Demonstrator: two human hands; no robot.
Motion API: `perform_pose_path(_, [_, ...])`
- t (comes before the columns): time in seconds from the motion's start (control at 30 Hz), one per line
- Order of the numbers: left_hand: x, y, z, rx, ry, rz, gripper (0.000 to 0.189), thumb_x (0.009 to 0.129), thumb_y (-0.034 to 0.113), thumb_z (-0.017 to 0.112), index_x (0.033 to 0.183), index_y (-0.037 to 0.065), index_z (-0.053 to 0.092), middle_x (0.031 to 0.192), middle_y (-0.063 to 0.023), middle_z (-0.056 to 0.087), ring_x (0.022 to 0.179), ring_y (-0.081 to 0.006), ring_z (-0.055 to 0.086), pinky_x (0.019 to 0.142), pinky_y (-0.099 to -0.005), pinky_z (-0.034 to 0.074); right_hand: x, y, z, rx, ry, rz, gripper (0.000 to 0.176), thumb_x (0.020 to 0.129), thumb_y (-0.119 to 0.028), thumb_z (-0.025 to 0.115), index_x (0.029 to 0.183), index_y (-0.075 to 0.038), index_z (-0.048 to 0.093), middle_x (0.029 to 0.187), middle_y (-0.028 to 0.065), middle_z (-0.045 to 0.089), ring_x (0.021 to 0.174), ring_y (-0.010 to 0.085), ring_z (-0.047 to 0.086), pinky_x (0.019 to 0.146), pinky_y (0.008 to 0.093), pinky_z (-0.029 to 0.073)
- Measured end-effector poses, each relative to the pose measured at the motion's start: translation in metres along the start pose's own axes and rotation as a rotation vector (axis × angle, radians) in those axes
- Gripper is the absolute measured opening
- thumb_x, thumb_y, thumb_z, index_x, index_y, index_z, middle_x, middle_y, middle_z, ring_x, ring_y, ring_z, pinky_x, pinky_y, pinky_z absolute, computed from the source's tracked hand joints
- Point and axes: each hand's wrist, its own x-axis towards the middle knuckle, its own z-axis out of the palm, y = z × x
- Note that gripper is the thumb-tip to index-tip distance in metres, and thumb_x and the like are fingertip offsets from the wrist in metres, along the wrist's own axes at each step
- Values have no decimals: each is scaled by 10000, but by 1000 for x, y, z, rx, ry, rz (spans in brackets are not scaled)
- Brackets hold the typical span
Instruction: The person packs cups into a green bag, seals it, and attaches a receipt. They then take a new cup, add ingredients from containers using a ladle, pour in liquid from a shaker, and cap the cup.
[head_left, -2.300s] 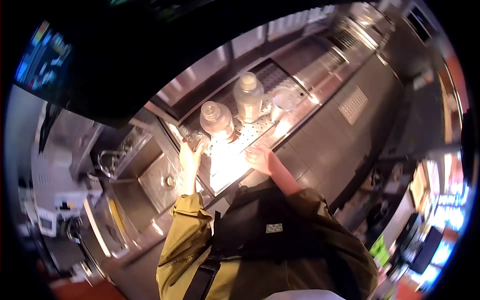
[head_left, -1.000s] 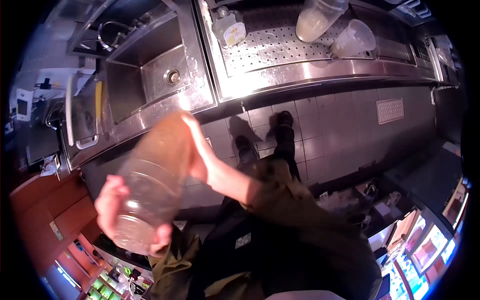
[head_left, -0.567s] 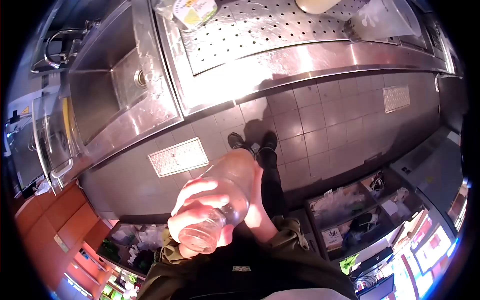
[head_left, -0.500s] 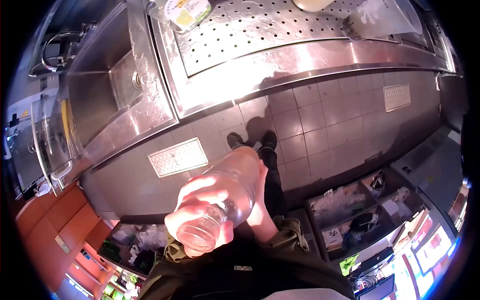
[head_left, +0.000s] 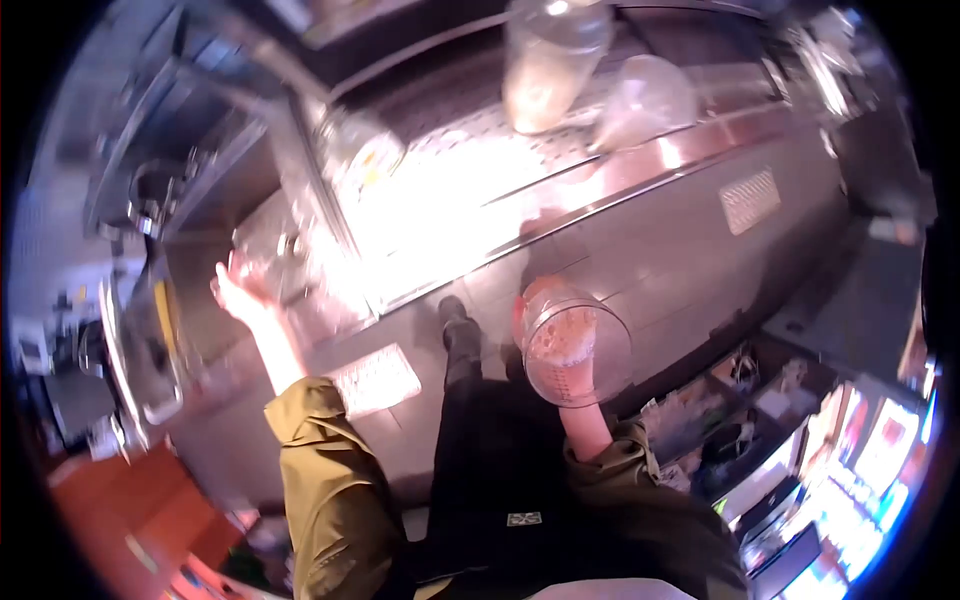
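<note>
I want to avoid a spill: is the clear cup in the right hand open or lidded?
Open, it appears: the clear cup turns its round rim toward the camera, with no lid visible across it.

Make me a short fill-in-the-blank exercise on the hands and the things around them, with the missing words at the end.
1. The clear container is held by ____ hand only: the right hand.
2. The left hand, apart from that container, extends toward the steel ____ with the drain.
3. A pale rectangular plate is set into the ____ near the left sleeve.
4. In the picture, the tall vessel stands ____ of the shorter one.

Missing words: one; sink; floor; left
</note>
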Motion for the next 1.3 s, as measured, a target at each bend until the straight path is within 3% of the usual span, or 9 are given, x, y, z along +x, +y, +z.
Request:
perform_pose_path(0.13, [61, -65, -17, 154, 56, -221, 369, 756, 372, 673, 967, 93, 558, 965, -67, 624, 854, -187, 578, 642, -318, 438, -2, 6, 32, -2434, -321, -718, 753, 773, -607, 486, 1274, -49, 414, 1272, 153, 458, 1149, 340, 455, 946, 483, 404])
perform_pose_path(0.17, [58, -69, -10, 254, -21, -307, 384, 753, 373, 678, 987, 87, 572, 935, -47, 632, 795, -176, 580, 614, -321, 434, 1, 18, 26, -2398, -387, -363, 712, 807, -601, 415, 1259, -51, 437, 1267, 115, 478, 1155, 314, 459, 949, 491, 397])
perform_pose_path(0.5, [67, -56, 19, 387, -149, 215, 411, 716, 257, 768, 881, -26, 521, 799, -71, 594, 681, -143, 544, 622, -301, 474, 0, 51, 21, -2382, -529, -1279, 507, 877, -479, 358, 1185, -106, 512, 1184, 84, 533, 1046, 288, 535, 905, 496, 425])
perform_pose_path(0.63, [117, -132, -27, 916, -567, 13, 357, 760, 251, 699, 884, -19, 502, 790, -83, 574, 682, -174, 536, 628, -298, 467, -3, 21, 39, -3100, -702, -1602, 544, 876, -495, 356, 1211, -91, 497, 1229, 111, 510, 1115, 311, 491, 950, 514, 381])
perform_pose_path(0.73, [96, -128, -59, 245, -986, -719, 238, 773, 141, 622, 913, -18, 515, 805, -88, 575, 775, -170, 549, 711, -265, 449, 6, 44, 22, -3106, -611, -1372, 576, 871, -512, 360, 1240, -86, 479, 1267, 127, 488, 1148, 332, 468, 977, 523, 352])
perform_pose_path(0.93, [53, -104, -36, 1544, -294, -6, 377, 793, 219, 626, 1056, 7, 458, 907, -171, 621, 825, -298, 612, 680, -410, 483, -4, 85, 72, -2142, -377, -528, 610, 861, -530, 358, 1255, -78, 468, 1268, 132, 493, 1156, 347, 461, 983, 526, 344])
perform_pose_path(1.07, [-164, 31, 78, 1245, 154, 515, 188, 829, 155, 565, 957, 20, 536, 810, -153, 640, 677, -280, 628, 587, -398, 490, -13, 126, 128, -2142, -214, -655, 612, 852, -525, 375, 1244, -66, 475, 1250, 134, 507, 1140, 342, 475, 966, 513, 368])
perform_pose_path(1.13, [-290, 36, 153, 792, -49, 556, 151, 862, 73, 512, 978, -13, 557, 841, -96, 610, 756, -159, 556, 732, -290, 467, -19, 155, 156, -2191, -101, -816, 609, 846, -520, 391, 1239, -62, 478, 1238, 132, 516, 1125, 338, 486, 951, 505, 385])
perform_pose_path(1.3, [-456, -32, 346, 484, -441, 448, 943, 653, 99, 761, 1345, -24, 131, 1351, -190, 239, 1274, -300, 253, 1040, -432, 258, -37, 238, 171, -2298, -185, -652, 630, 821, -533, 424, 1232, -59, 482, 1214, 134, 530, 1090, 331, 507, 922, 494, 412])
